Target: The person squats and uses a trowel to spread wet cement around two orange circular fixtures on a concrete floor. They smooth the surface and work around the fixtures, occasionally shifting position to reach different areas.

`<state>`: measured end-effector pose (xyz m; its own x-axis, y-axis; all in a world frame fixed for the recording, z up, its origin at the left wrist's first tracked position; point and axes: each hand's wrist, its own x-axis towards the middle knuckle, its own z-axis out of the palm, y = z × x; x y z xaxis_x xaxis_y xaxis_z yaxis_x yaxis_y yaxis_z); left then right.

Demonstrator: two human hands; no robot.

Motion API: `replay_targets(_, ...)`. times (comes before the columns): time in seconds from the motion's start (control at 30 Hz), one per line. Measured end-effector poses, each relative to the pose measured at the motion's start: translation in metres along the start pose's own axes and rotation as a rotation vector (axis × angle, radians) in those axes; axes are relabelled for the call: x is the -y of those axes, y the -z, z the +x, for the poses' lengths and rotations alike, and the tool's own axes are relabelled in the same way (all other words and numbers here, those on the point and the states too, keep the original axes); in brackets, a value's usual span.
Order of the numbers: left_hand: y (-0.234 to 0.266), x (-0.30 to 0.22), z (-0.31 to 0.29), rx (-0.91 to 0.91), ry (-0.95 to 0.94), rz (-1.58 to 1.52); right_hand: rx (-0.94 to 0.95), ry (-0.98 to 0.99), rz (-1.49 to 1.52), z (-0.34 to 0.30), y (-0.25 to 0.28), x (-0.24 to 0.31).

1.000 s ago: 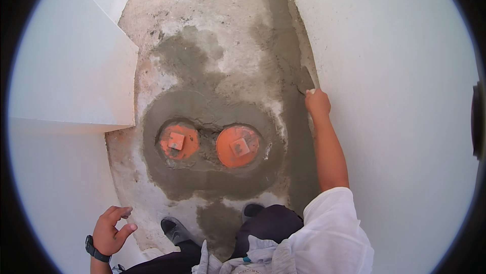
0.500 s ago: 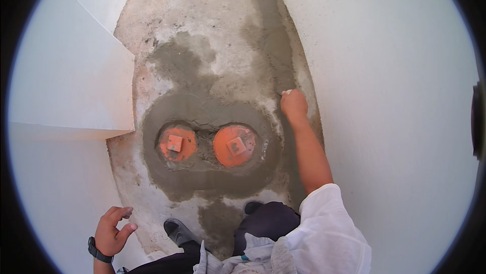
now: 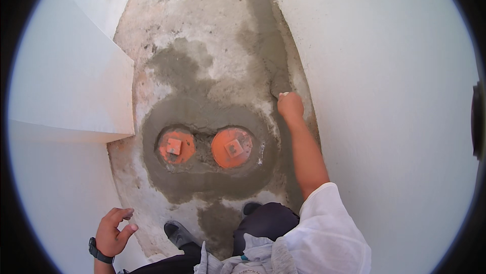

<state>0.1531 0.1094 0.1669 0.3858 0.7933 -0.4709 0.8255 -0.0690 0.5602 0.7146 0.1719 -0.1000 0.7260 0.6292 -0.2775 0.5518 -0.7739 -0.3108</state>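
Note:
My right hand (image 3: 291,106) is closed at the strip of wet grey cement (image 3: 273,51) that runs along the foot of the right wall. A pale handle end shows at its knuckles, of what looks like a trowel (image 3: 284,93); the rest is hidden by the hand or blends with the cement. My left hand (image 3: 114,231) hangs at the lower left, fingers apart, holding nothing. Between them, two round orange caps (image 3: 177,153) (image 3: 221,148) with square raised knobs sit sunk in a smoothed ring of cement (image 3: 202,185).
White walls stand close on both sides, the right wall (image 3: 385,97) and the left wall (image 3: 76,87), which juts out in a corner. The floor (image 3: 228,1) is rough, pale concrete with damp patches. My feet in dark slippers (image 3: 178,233) stand just below the caps.
My right hand has shifted very slightly to the left along the cement strip, and a dark curved edge shows in the cement beside it. My left hand is almost unmoved.

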Motion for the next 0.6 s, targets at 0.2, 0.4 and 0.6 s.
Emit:
replay_targets(0.2, 0.001, 0.001, -0.002, -0.005, 0.017, -0.01, 0.015, 0.03, 0.029, -0.025, -0.019, 0.023)
replay_targets(0.4, 0.002, 0.004, -0.008, -0.019, 0.018, -0.004, -0.002, 0.002, 0.016, 0.018, -0.001, 0.029)
replay_targets(0.6, 0.003, 0.006, -0.007, -0.02, 0.022, -0.008, 0.008, 0.039, -0.044, 0.022, -0.005, 0.045)
